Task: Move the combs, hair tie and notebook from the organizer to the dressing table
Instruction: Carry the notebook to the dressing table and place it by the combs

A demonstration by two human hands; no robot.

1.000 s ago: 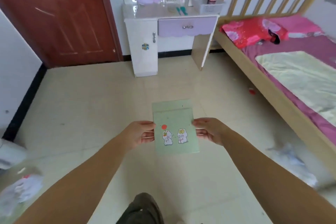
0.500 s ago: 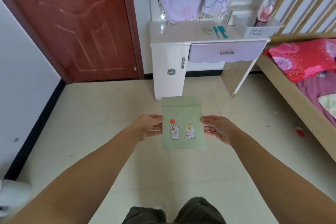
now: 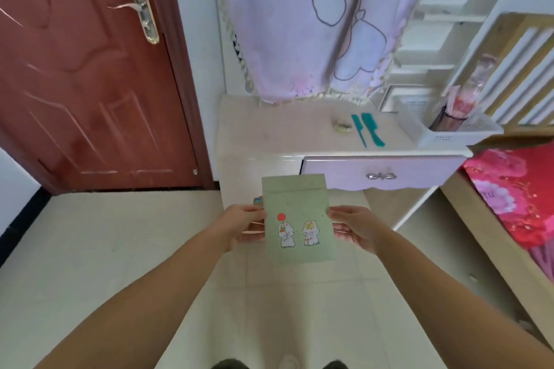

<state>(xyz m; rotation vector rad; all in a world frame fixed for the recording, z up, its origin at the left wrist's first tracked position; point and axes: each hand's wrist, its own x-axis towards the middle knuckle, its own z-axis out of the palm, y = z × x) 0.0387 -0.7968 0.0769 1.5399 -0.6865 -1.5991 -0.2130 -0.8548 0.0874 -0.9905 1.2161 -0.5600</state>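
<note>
I hold a pale green notebook (image 3: 296, 219) with two cartoon rabbits on its cover, out in front of me above the floor. My left hand (image 3: 239, 226) grips its left edge and my right hand (image 3: 356, 228) grips its right edge. Just beyond it stands the white dressing table (image 3: 269, 132). Two teal combs (image 3: 367, 130) lie side by side on the tabletop, with a small pale hair tie (image 3: 341, 127) to their left. A white perforated organizer (image 3: 461, 132) sits at the table's right end with a pink bottle (image 3: 461, 108) in it.
A lilac drawer (image 3: 380, 172) faces me under the tabletop. A pink cartoon cloth (image 3: 305, 24) hangs over the mirror behind the table. A red-brown door (image 3: 84, 75) is to the left. A wooden bed (image 3: 509, 219) with red bedding stands on the right.
I have walked toward the dressing table, which now fills the upper view much closer. The notebook stays held between both hands.
</note>
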